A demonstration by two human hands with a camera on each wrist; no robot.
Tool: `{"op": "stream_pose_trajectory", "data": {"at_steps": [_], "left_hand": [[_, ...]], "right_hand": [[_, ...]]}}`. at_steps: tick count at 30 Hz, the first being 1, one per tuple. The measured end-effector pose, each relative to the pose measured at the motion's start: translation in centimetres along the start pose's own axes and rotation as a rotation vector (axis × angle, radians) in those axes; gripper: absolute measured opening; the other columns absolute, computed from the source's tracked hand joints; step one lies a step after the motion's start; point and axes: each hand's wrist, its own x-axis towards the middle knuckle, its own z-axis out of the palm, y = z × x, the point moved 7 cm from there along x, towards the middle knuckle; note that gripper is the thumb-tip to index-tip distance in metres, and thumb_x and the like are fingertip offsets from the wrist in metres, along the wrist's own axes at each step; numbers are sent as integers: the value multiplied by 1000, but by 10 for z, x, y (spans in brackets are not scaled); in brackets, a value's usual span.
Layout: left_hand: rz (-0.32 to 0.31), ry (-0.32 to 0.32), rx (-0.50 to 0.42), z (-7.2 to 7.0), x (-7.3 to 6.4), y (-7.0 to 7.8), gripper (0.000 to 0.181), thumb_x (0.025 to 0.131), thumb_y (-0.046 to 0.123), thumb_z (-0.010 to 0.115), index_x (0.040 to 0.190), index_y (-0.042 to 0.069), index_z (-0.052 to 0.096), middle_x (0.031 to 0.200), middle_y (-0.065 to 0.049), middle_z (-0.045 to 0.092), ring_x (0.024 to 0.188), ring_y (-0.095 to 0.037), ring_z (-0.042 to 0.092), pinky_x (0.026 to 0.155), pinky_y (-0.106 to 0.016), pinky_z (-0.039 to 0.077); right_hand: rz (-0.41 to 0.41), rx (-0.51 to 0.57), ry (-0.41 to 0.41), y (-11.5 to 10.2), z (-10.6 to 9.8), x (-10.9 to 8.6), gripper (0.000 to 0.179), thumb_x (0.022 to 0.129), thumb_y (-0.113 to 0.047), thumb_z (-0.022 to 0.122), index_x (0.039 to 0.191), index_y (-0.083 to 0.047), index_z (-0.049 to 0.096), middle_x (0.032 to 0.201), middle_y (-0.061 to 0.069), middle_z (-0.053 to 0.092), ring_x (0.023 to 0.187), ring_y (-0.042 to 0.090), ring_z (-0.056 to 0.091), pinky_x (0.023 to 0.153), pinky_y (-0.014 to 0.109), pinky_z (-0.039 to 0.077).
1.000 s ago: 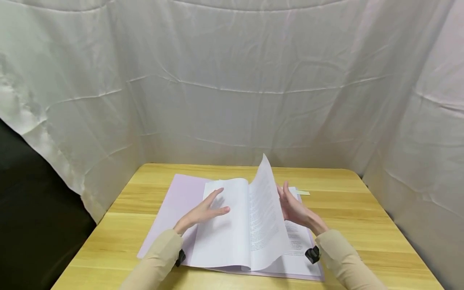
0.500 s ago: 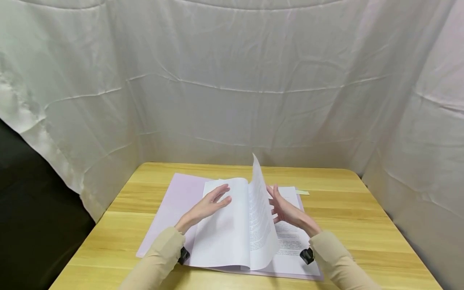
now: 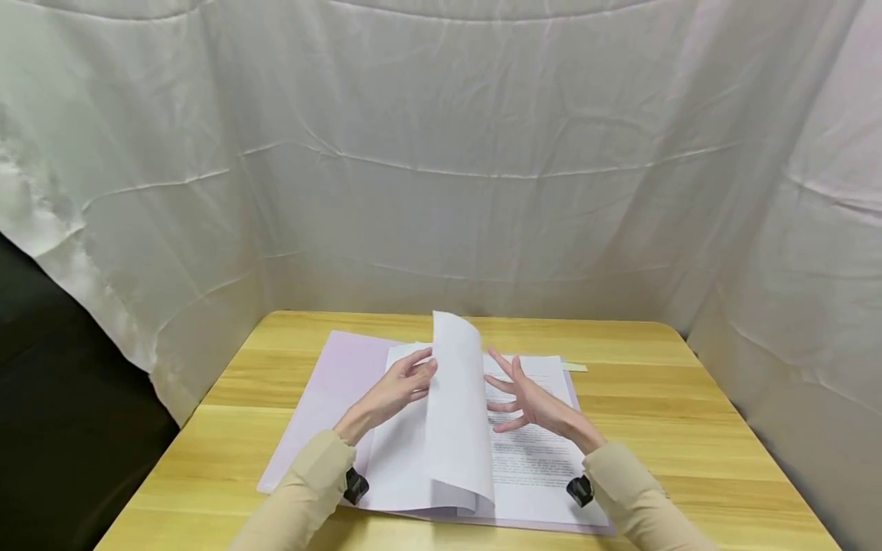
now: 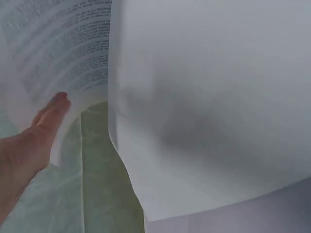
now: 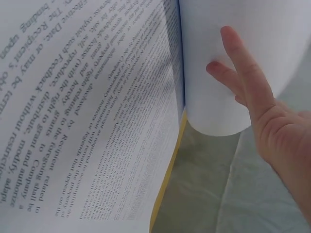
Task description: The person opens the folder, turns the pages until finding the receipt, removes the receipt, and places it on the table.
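Observation:
A stack of printed sheets (image 3: 534, 451) lies open inside a pale purple folder (image 3: 320, 405). One white page (image 3: 458, 413) stands curled up at the middle, bending over to the left. My left hand (image 3: 393, 390) is at that page's left edge, fingers fairly straight; in the left wrist view it lies close against the printed face (image 4: 73, 53), though contact is unclear. On the page's other side, my right hand (image 3: 537, 402) hovers over the right-hand text with fingers spread. In the right wrist view, its fingers (image 5: 248, 73) point toward the page's blank back and hold nothing.
A wooden table (image 3: 661, 428) bears the folder. Pale green tabs (image 3: 575, 367) stick out at the folder's right edge. Grey-white curtains (image 3: 482, 191) hang behind and on both sides, with a dark area (image 3: 69, 405) at the left.
The raised page has swung from right to left, over to my left hand. My right hand has moved left and spread its fingers; my left hand has shifted slightly right.

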Motion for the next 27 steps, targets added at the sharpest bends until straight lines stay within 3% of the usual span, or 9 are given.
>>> {"op": "stream_pose_trajectory", "data": {"at_steps": [4, 9, 12, 16, 22, 27], "left_hand": [[-38, 63, -10, -2, 0, -2, 74, 105, 30, 53, 159, -2, 14, 157, -29, 38, 145, -39, 41, 119, -60, 34], [-23, 147, 7, -6, 2, -5, 67, 99, 14, 62, 155, -3, 29, 142, -31, 55, 111, -23, 68, 97, -41, 57], [-37, 225, 43, -11, 1, -9, 68, 93, 8, 68, 152, -2, 36, 136, -30, 60, 102, -18, 70, 91, -35, 58], [-51, 302, 46, -15, 0, -13, 72, 87, 3, 73, 151, -2, 39, 131, -30, 63, 99, -21, 71, 87, -37, 59], [-83, 355, -3, -21, -4, -19, 76, 83, 0, 76, 149, -3, 39, 128, -31, 64, 95, -21, 71, 79, -33, 61], [-122, 404, 62, -31, -9, -28, 79, 81, 7, 81, 147, -1, 39, 124, -31, 65, 90, -23, 71, 76, -34, 60]], "right_hand": [[1, -16, 1, 1, 1, -2, 65, 101, -65, -1, 160, -40, -10, 169, 23, -1, 143, 60, 29, 99, 64, 52], [-13, -42, 1, 4, 0, -4, 67, 101, -64, 0, 161, -36, -8, 169, 24, 1, 143, 59, 31, 99, 62, 53], [-20, -67, 11, 6, -2, -6, 67, 102, -63, 1, 162, -34, -6, 169, 25, 4, 142, 58, 33, 99, 61, 54], [-26, -131, 38, 10, -9, -8, 65, 105, -58, 2, 163, -30, -2, 168, 24, 11, 142, 56, 35, 101, 57, 54], [-26, -227, 91, 15, -22, -14, 65, 109, -51, 8, 164, -17, 9, 164, 29, 21, 141, 54, 39, 106, 59, 50], [-5, -276, 142, 20, -32, -20, 62, 111, -45, 17, 162, -9, 17, 161, 32, 28, 140, 52, 42, 112, 61, 43]]}}
